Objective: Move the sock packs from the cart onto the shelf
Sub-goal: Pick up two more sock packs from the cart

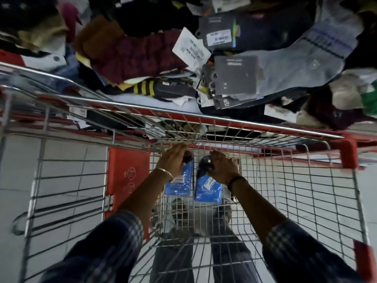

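Both my arms reach down into a wire shopping cart (285,180) with red trim. My left hand (173,160) grips a blue-labelled sock pack (180,184) by its dark top end. My right hand (222,168) holds a second blue-labelled sock pack (208,190) the same way. The two packs hang side by side, just apart, near the cart's far wall. Beyond the cart lies the shelf (183,105), heaped with loose socks and carded packs.
The cart's red-capped rim (234,122) runs across between my hands and the heap. A red fold-down seat flap (126,172) hangs at the cart's left. Grey socks (295,62) and white tags (191,49) top the pile. Pale tiled floor shows through the wire.
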Demonstrator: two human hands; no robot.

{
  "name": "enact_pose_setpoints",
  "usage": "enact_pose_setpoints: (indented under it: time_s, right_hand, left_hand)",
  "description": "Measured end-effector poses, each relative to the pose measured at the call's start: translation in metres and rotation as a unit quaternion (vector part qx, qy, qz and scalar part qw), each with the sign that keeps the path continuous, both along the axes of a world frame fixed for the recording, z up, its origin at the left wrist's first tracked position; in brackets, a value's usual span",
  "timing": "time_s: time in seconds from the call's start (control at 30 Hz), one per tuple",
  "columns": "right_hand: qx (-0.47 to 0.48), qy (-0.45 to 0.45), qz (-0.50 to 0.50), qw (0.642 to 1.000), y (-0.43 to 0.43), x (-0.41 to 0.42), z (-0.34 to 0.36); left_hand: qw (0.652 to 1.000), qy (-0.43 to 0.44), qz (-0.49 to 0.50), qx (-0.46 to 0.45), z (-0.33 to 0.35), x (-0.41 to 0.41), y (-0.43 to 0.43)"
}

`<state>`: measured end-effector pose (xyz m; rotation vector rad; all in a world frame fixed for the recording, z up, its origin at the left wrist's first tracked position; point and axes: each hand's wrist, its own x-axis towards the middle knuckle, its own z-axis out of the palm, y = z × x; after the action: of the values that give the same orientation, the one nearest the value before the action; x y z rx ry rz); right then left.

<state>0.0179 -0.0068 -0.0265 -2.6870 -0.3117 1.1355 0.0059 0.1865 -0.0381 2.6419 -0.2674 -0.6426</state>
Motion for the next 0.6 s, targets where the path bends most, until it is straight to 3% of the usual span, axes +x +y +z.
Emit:
enact_pose_setpoints:
  time_s: [0.23, 0.47, 0.6]
  right_hand:
    - [-0.02, 0.042, 0.021, 0.999, 0.006, 0.017, -0.048]
    - [-0.021, -0.029, -0.088, 0.995, 0.017, 0.007, -0.053]
    - [-0.043, -0.075, -0.068, 0.994, 0.022, 0.0, -0.046]
  left_hand:
    - [0.98, 0.169, -0.087, 0.061, -0.049, 0.035, 0.007]
    - [0.986, 0.165, -0.032, 0.005, -0.06, 0.037, 0.006]
    - [0.993, 0.12, 0.004, 0.009, -0.062, 0.028, 0.005]
